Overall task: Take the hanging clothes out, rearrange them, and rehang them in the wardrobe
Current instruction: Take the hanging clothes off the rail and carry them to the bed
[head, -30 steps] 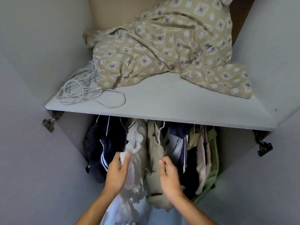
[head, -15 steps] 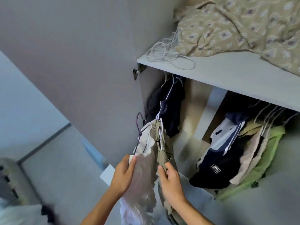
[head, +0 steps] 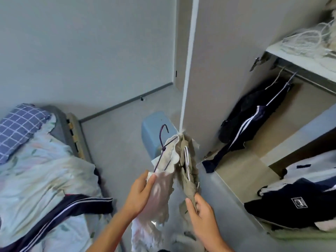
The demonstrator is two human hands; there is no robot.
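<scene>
Clothes (head: 171, 157) beside the bed (head: 45, 170) are hanging limp and light; I'm gripping white cloth with left hand (head: 141, 194), khaki with right hand (head: 201, 215), better held by hangers (head: 161, 142).

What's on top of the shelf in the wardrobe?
On the wardrobe shelf lies a tangle of white cord. Beside it, at the picture's right edge, a bit of beige cloth shows. The rest of the shelf runs out of view, so anything more there cannot be seen.

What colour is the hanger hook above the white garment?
Dark purple hanger hook, clearest in the head view.
</scene>
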